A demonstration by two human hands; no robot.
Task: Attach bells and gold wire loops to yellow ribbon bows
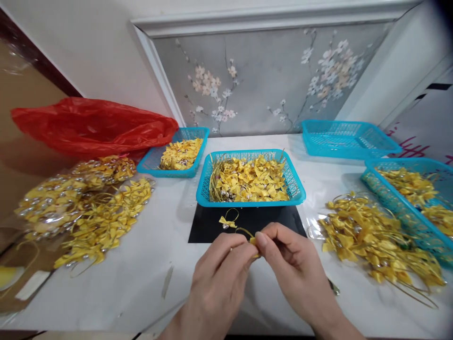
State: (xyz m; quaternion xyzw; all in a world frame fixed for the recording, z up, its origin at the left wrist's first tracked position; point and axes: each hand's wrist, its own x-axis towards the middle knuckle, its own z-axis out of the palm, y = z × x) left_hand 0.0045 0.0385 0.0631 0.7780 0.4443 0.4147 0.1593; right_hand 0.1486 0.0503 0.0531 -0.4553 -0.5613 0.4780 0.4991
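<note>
My left hand (222,274) and my right hand (297,269) meet over the front of a black mat (283,219). Both pinch a small yellow ribbon bow (253,240), mostly hidden by the fingers, with a thin gold cord loop (244,230) rising from it. Just beyond my left fingers, a single finished-looking bow with a silver bead (226,223) and cord lies on the mat. Behind the mat stands a blue basket (251,204) heaped with similar yellow bows (247,177), their cords gathered at its left side.
Loose bows (368,231) are piled at right beside another blue basket (406,203). A blue tray (347,153) stands back right. At left are bagged bows (53,203), a bow pile (106,226), a red plastic bag (95,127) and a blue basket (170,174). A wall panel closes the back.
</note>
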